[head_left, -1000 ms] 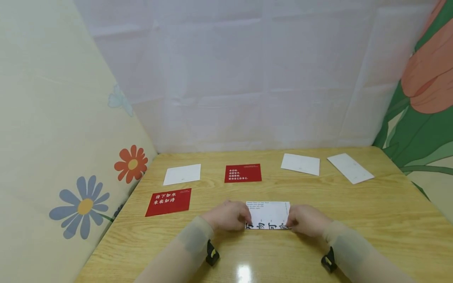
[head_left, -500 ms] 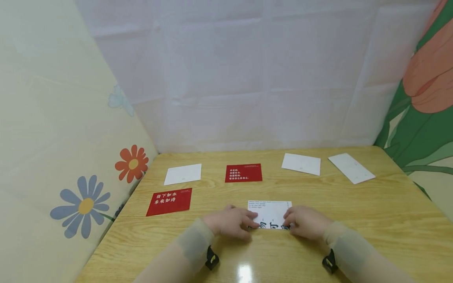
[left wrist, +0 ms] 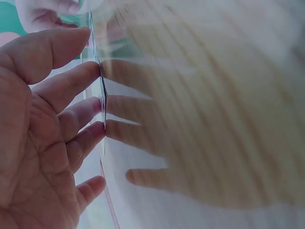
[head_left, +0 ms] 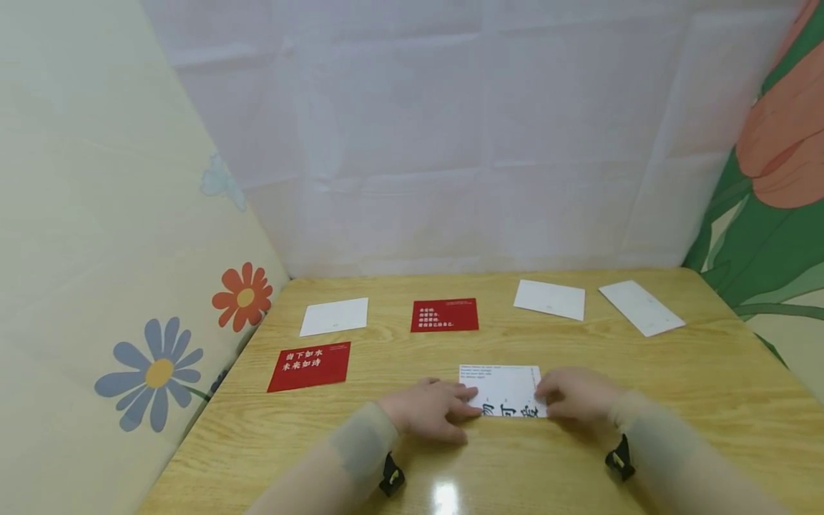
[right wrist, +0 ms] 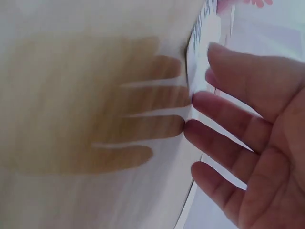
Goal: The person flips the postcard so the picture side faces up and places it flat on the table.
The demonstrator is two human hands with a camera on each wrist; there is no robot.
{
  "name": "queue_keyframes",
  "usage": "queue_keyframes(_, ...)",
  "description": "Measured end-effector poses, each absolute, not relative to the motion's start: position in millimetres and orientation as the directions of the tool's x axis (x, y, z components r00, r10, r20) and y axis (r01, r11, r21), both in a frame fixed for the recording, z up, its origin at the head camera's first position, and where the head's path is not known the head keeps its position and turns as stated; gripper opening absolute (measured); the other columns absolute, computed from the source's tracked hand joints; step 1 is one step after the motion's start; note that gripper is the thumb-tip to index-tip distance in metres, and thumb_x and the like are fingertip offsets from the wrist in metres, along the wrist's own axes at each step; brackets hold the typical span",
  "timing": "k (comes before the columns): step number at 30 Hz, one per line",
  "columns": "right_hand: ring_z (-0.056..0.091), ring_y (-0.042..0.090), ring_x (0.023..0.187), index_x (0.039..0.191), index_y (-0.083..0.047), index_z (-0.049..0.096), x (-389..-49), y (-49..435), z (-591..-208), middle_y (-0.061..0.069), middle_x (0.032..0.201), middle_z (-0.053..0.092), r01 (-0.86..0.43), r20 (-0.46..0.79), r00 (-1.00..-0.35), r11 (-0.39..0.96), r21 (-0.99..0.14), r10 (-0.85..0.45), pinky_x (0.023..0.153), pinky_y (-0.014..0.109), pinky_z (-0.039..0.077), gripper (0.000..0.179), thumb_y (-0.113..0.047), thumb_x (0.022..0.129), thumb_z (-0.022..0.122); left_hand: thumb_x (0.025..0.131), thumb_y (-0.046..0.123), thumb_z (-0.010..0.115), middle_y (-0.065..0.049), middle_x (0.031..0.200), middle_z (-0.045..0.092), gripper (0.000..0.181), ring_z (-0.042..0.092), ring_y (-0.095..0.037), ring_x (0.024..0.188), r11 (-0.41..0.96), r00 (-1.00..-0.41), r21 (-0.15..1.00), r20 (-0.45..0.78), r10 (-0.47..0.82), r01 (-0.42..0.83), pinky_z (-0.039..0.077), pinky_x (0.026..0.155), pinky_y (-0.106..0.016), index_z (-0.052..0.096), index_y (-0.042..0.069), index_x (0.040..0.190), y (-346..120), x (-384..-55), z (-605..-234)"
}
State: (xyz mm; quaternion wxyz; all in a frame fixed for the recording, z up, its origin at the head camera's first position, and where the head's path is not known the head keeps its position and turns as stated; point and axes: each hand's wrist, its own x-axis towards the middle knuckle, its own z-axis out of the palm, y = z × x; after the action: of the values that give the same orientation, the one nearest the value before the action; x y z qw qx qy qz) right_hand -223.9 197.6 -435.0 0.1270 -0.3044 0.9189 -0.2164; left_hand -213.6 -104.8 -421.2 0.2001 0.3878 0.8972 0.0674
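Note:
A white postcard (head_left: 508, 383) with large black Chinese characters along its near edge lies flat on the wooden table (head_left: 412, 357). My left hand (head_left: 433, 410) rests its spread fingertips on the card's left end, covering part of the lettering. In the left wrist view the fingers (left wrist: 76, 117) are nearly straight and the thumb stands apart from them. My right hand (head_left: 579, 395) is at the opposite short edge of the card. The right wrist view shows its fingers (right wrist: 228, 112) loosely extended, tips at the tabletop beside the card, thumb raised.
A red card (head_left: 444, 315) with white text lies behind the postcard, another red card (head_left: 309, 367) at the left. White cards lie at the back left (head_left: 335, 317), back right (head_left: 549, 299) and far right (head_left: 641, 307). A pale cloth (head_left: 463, 143) hangs behind the table.
The postcard has slid slightly to the right. My left fingers have gone from gripping its left edge to lying spread on it. My right hand has shifted right and its fingers have loosened.

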Motion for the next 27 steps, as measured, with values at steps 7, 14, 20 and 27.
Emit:
queue_keyframes(7, 0.056, 0.039, 0.113, 0.121, 0.0, 0.062, -253.8, 223.3, -431.8, 0.017, 0.119, 0.063, -0.372, -0.078, -0.887, 0.804, -0.465, -0.455, 0.097, 0.055, 0.04, 0.038, -0.02, 0.089, 0.067, 0.091, 0.049, 0.057, 0.011, 0.153, 0.03, 0.051, 0.024, -0.013, 0.142, 0.698, -0.627, 0.291, -0.306, 0.716, 0.655, 0.017, 0.113, -0.05, 0.049, 0.035, 0.139, -104.4, -212.0, -420.6)
queue_keyframes(14, 0.04, 0.053, 0.124, 0.135, 0.012, 0.042, -282.5, 242.2, -431.4, 0.035, 0.135, 0.043, -0.324, -0.039, -0.926, 0.842, -0.432, -0.376, 0.102, 0.062, 0.03, 0.058, -0.021, 0.093, 0.062, 0.091, 0.05, 0.057, 0.013, 0.153, 0.029, 0.05, 0.024, -0.012, 0.142, 0.701, -0.629, 0.288, -0.31, 0.713, 0.652, 0.017, 0.113, -0.049, 0.049, 0.037, 0.139, -104.3, -213.0, -425.4)
queue_keyframes(20, 0.03, 0.053, 0.13, 0.138, 0.014, 0.037, -299.3, 248.4, -439.8, 0.037, 0.142, 0.032, -0.301, -0.053, -0.938, 0.88, -0.369, -0.343, 0.106, 0.061, 0.023, 0.064, -0.027, 0.094, 0.059, 0.091, 0.049, 0.058, 0.014, 0.153, 0.029, 0.05, 0.023, -0.011, 0.142, 0.708, -0.634, 0.299, -0.316, 0.706, 0.639, 0.016, 0.114, -0.049, 0.048, 0.039, 0.139, -104.1, -214.0, -428.1)
queue_keyframes(27, 0.033, 0.054, 0.127, 0.136, 0.015, 0.04, -302.8, 250.1, -448.8, 0.037, 0.139, 0.036, -0.28, -0.085, -0.946, 0.919, -0.276, -0.314, 0.104, 0.062, 0.026, 0.064, -0.035, 0.097, 0.052, 0.09, 0.047, 0.059, 0.016, 0.151, 0.033, 0.048, 0.025, -0.009, 0.141, 0.718, -0.643, 0.333, -0.321, 0.695, 0.611, 0.014, 0.114, -0.049, 0.051, 0.039, 0.137, -104.1, -215.5, -425.0)
